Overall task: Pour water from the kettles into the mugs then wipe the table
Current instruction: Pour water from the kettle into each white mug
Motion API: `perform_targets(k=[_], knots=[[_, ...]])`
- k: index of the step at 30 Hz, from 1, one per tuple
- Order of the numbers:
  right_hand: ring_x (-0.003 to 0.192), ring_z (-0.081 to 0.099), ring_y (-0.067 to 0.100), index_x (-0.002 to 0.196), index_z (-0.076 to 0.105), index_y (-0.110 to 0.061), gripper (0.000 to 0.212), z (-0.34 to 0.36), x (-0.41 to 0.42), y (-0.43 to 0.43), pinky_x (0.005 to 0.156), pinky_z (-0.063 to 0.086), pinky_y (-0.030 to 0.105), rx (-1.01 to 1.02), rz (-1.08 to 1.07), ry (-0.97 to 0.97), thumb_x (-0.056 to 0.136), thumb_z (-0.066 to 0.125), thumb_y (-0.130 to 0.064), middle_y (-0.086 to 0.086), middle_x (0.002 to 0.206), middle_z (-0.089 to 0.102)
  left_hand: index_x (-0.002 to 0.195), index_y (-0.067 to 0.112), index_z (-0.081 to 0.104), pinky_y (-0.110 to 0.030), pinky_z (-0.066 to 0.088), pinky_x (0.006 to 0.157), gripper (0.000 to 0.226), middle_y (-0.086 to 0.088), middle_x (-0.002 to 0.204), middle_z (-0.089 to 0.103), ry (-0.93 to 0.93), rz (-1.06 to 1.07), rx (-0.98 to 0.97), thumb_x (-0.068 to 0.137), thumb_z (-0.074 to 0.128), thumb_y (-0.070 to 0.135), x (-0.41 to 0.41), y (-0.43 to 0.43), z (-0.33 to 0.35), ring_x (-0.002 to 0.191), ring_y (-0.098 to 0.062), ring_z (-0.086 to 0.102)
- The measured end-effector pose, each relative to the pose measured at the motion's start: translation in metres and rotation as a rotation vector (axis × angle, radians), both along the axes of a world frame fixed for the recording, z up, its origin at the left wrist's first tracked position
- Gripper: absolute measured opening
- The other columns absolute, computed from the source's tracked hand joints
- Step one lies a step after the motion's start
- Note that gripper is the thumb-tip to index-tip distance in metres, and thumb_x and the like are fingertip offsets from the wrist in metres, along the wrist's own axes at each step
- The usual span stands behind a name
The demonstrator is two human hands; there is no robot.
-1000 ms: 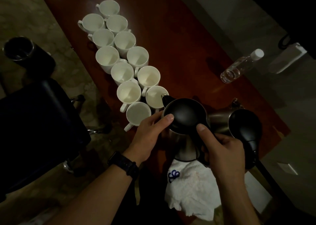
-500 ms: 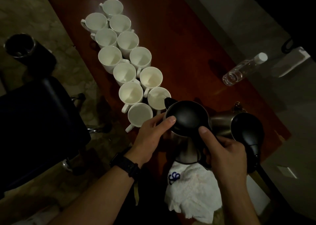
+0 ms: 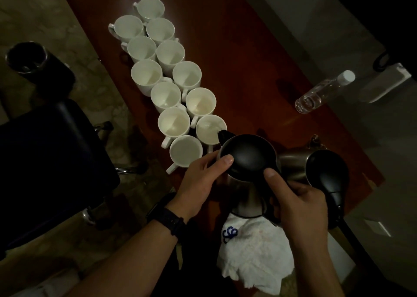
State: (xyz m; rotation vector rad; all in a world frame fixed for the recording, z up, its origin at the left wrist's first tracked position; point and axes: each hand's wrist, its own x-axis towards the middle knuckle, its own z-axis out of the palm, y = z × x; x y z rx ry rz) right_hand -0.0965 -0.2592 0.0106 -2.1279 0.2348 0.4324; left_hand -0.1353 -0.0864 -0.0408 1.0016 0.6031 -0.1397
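Observation:
Several white mugs (image 3: pixel 173 124) stand in two rows along the dark red table (image 3: pixel 248 55). A steel kettle with a black lid (image 3: pixel 248 156) is tilted, its spout over the nearest right-row mug (image 3: pixel 208 128). My right hand (image 3: pixel 300 204) grips the kettle's black handle, thumb on the lid's rear. My left hand (image 3: pixel 200 181) holds the kettle's side, thumb pressing the lid. A second kettle (image 3: pixel 325 172) stands just to the right. A white cloth (image 3: pixel 255 253) lies under the held kettle at the table's near edge.
A clear plastic bottle (image 3: pixel 322 91) lies on the table's right side. A dark chair (image 3: pixel 45 161) and a black cylindrical bin (image 3: pixel 27 57) stand on the floor to the left. The table's edges run close on both sides.
The kettle has tipped a little further forward, so its spout now reaches over the nearest right-row mug. Both hands keep their hold.

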Motion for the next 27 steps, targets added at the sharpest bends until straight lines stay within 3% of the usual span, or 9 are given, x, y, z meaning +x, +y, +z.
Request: perform_targets(k=[6,11,17,27], knots=[[0.049,0.049,0.045,0.057,0.056,-0.002,0.078,0.002,-0.001,0.001,0.05,0.045,0.057,-0.04,0.01,-0.029,0.067,0.066,-0.079,0.02,0.049,0.05,0.11,0.033,0.078,-0.016,0.056,0.08,0.04,0.002,0.113,0.078,0.004,0.01,0.002,0.077,0.072,0.055,-0.001,-0.001,0.001,0.109,-0.012,0.073],[0.051,0.054,0.044,0.055,0.061,-0.008,0.074,0.003,-0.002,0.004,0.053,0.048,0.058,-0.054,0.022,-0.039,0.066,0.063,-0.081,0.015,0.047,0.053,0.108,0.035,0.079,-0.017,0.056,0.082,0.036,0.002,0.114,0.078,-0.01,0.024,-0.01,0.078,0.072,0.053,-0.001,0.001,0.002,0.109,-0.011,0.072],[0.051,0.05,0.046,0.056,0.056,-0.003,0.096,0.004,-0.004,0.01,0.052,0.046,0.057,-0.03,0.01,-0.029,0.053,0.057,-0.099,0.022,0.051,0.05,0.109,0.038,0.079,-0.018,0.056,0.082,0.033,0.003,0.114,0.078,-0.023,0.019,-0.019,0.081,0.071,0.053,-0.002,0.004,0.001,0.11,-0.011,0.072],[0.05,0.051,0.044,0.056,0.056,-0.004,0.096,0.004,-0.004,0.014,0.049,0.045,0.052,-0.024,0.009,-0.046,0.053,0.056,-0.1,0.019,0.049,0.051,0.109,0.035,0.079,-0.019,0.057,0.081,0.035,0.003,0.114,0.078,-0.022,0.041,-0.026,0.082,0.072,0.055,-0.003,0.004,-0.002,0.109,-0.012,0.073]])
